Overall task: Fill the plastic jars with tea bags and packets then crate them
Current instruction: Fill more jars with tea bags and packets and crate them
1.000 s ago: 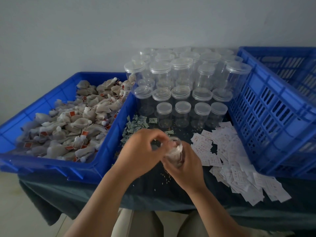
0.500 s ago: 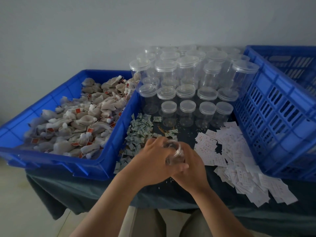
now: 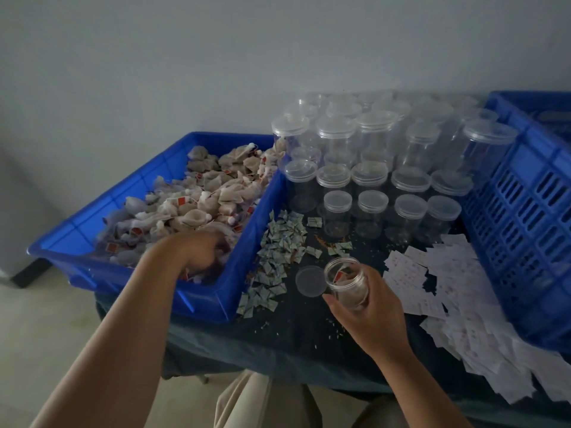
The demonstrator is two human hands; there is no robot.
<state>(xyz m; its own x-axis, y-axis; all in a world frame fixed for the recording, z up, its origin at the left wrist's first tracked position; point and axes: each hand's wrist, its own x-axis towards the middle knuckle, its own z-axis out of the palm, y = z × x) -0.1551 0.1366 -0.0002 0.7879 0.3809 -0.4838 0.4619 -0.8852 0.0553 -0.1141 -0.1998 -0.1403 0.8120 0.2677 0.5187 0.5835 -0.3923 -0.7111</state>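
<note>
While our right hand [image 3: 367, 307] curls round the open plastic jar [image 3: 347, 285], tipped toward nine o'clock with a red tag [image 3: 340, 276] dimly showing inside, its lid [image 3: 310, 281] lies flat on the dark cloth [image 3: 293, 335] just beside the mouth. At ten o'clock from the jar our left hand [image 3: 202, 252] is sunk among the tea bags [image 3: 191, 208] in the blue bin [image 3: 213, 301], fingertips buried, so we cannot tell whether it grips any. Packets [image 3: 278, 257] lie at eleven, capped empty jars [image 3: 370, 177] at twelve, and the blue crate [image 3: 525, 227] at three runs off the frame.
</note>
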